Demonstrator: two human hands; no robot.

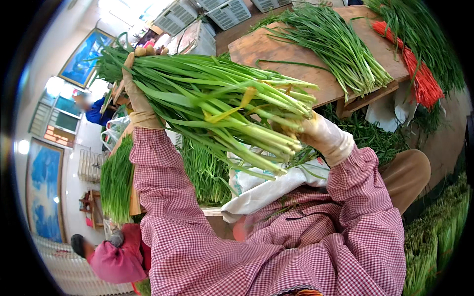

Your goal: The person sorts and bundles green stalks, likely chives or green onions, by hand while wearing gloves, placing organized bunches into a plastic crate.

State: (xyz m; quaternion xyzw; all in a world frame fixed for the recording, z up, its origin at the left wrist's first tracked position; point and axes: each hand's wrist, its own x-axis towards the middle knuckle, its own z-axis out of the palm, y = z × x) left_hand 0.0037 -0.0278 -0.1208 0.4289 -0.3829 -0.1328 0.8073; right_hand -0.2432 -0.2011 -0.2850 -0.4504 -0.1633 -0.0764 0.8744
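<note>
A thick bunch of garlic chives (197, 91) lies across in front of me, raised above my lap, green leaves to the left and pale cut stems to the right. My left hand (137, 91), in a cream glove, is closed round the leafy end, its fingertips showing over the top. My right hand (321, 135), gloved the same way, grips the stem ends from the right; its fingers are partly hidden by the stems. A yellowed leaf (239, 106) sticks out among the stems.
A wooden board (252, 47) ahead bears another heap of chives (335, 44) and red ties (419, 74). A white sack (276, 190) covers my lap. More chives stand at left (117, 182) and lower right (439, 237). A person in pink (118, 254) sits at lower left; grey crates (227, 15) stand behind.
</note>
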